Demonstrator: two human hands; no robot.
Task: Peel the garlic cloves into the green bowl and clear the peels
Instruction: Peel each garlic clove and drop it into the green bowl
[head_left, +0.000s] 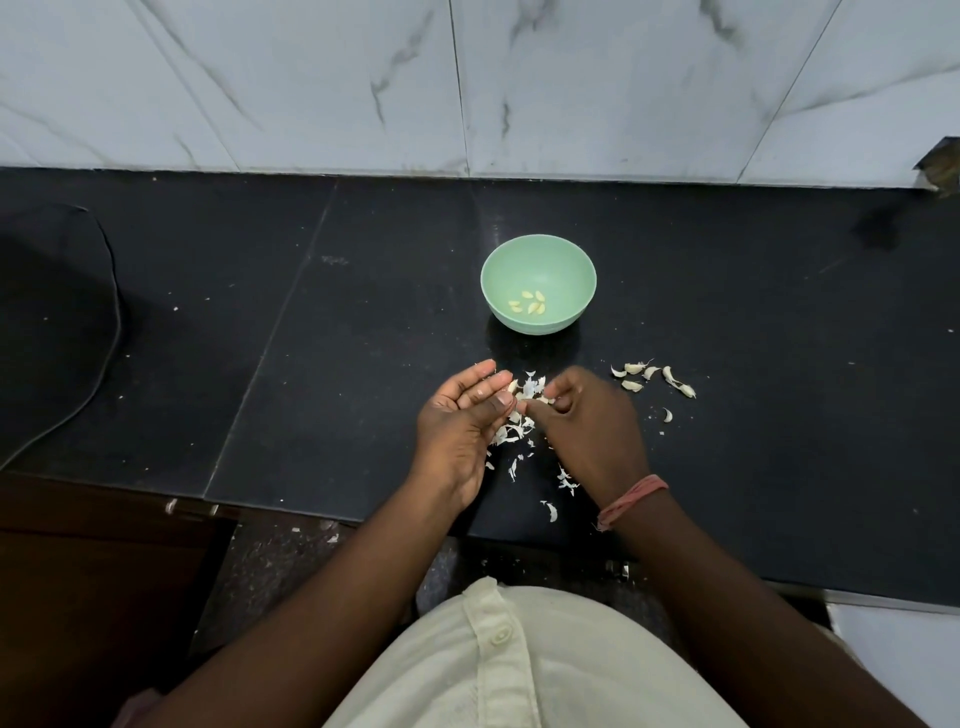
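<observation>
Cream shirt below; left hand lies spread, right hand pinching a garlic clove (peels beneath), green bowl beyond

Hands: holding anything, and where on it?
Right hand pinches a garlic clove at its fingertips, though the exact spot is hidden; left hand is open, holding nothing visible.

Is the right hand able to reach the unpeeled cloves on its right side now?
Probably yes: the unpeeled cloves lie on bare counter beside the right hand, with nothing between them.
</observation>
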